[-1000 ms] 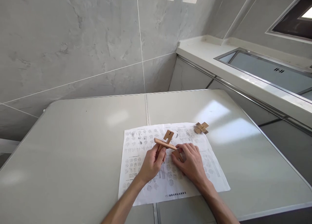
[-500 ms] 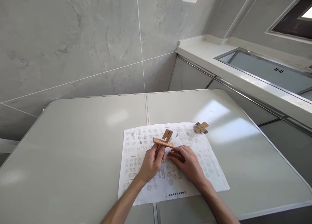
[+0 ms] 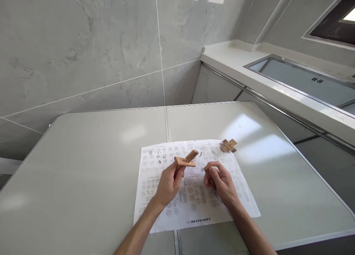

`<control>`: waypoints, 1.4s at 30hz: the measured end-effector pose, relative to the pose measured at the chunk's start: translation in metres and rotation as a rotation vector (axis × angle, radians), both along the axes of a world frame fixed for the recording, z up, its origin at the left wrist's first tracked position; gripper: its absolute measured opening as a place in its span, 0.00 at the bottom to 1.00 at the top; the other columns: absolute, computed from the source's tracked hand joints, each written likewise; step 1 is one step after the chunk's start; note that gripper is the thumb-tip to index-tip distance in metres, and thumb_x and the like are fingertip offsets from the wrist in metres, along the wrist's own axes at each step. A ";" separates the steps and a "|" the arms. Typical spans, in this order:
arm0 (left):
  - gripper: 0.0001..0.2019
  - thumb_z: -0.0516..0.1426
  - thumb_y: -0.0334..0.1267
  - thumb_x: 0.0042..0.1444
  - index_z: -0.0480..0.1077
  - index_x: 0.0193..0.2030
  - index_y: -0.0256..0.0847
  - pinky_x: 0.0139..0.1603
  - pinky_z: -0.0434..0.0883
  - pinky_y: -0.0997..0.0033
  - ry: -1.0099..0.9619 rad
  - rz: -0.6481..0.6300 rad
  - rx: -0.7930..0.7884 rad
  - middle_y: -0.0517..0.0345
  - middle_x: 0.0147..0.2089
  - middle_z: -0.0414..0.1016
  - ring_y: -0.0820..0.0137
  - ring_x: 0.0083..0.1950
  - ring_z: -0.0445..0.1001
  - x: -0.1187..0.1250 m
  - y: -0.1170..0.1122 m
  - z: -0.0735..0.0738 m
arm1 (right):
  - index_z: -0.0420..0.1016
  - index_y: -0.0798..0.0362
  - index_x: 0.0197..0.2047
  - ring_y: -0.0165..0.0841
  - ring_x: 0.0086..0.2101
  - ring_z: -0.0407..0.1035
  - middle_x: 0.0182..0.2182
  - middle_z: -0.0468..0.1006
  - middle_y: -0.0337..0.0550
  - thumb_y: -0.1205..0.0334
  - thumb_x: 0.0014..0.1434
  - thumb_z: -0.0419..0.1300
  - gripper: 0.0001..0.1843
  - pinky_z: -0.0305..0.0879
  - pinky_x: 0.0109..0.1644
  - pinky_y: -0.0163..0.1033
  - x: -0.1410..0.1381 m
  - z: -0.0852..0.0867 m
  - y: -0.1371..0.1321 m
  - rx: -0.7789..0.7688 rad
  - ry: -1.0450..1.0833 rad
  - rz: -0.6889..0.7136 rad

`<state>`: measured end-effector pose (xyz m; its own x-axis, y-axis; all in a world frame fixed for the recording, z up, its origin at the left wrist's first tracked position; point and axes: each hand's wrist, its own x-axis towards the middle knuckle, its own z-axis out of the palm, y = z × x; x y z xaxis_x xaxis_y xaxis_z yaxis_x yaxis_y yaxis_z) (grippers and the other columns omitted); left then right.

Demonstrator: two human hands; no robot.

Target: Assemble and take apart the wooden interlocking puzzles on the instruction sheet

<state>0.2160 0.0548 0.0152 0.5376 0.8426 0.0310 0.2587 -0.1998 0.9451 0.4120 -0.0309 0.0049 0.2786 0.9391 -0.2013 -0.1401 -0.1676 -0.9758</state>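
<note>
My left hand (image 3: 169, 183) pinches two flat wooden puzzle pieces (image 3: 185, 161) that cross each other, one passing through the other. They are raised above a printed sheet (image 3: 163, 220) covered in small diagrams. To the right, apart from them, my right hand (image 3: 220, 179) is closed around another wooden puzzle piece (image 3: 206, 167); only its tip shows past the fingers. At the sheet's far right corner sits an assembled cross of wooden pieces (image 3: 229, 145) with dark marks on it.
The sheet lies on a pale folding table (image 3: 83, 173) with a seam down its middle. A grey tiled wall (image 3: 97, 44) rises behind it. On the right stands a white counter (image 3: 224, 57) with an inset sink (image 3: 299, 75).
My right hand has drawn away to the right from the joined pieces and closed around its own piece. In my left hand the crossed pieces have tilted.
</note>
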 end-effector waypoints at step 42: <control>0.10 0.52 0.39 0.76 0.74 0.53 0.43 0.34 0.75 0.67 0.332 -0.079 0.601 0.55 0.40 0.86 0.65 0.34 0.83 -0.004 0.010 -0.006 | 0.72 0.49 0.52 0.23 0.18 0.43 0.24 0.57 0.28 0.42 0.75 0.56 0.18 0.40 0.20 0.30 -0.002 0.016 -0.003 0.002 0.436 0.265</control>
